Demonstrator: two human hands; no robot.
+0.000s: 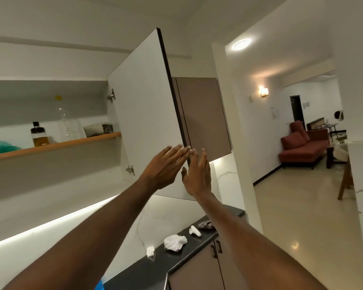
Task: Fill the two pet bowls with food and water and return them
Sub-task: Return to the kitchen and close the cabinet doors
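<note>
Kitchen, dark tabletop (189,254) below open wall cabinet. Left hand (166,166) and right hand (197,174) flat, grip wide, holding nothing, at cabinet door (147,114) edge. Pet bowls not in view. Step, likely: searching for supplies. Next: scan shelf (57,144).

Open cabinet door (147,114) stands between shelf (57,145) with bottle (38,133) at left and far sofa (304,146) at right, countertop (176,255) below

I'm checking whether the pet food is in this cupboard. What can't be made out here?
- Shelf contents, head view: blurred; bottle label unreadable, green item cut by the left edge.
- Space behind the open door: hidden by it.
- Pet bowls: outside the frame.
- Left hand, right hand: contact with the door unclear.
</note>
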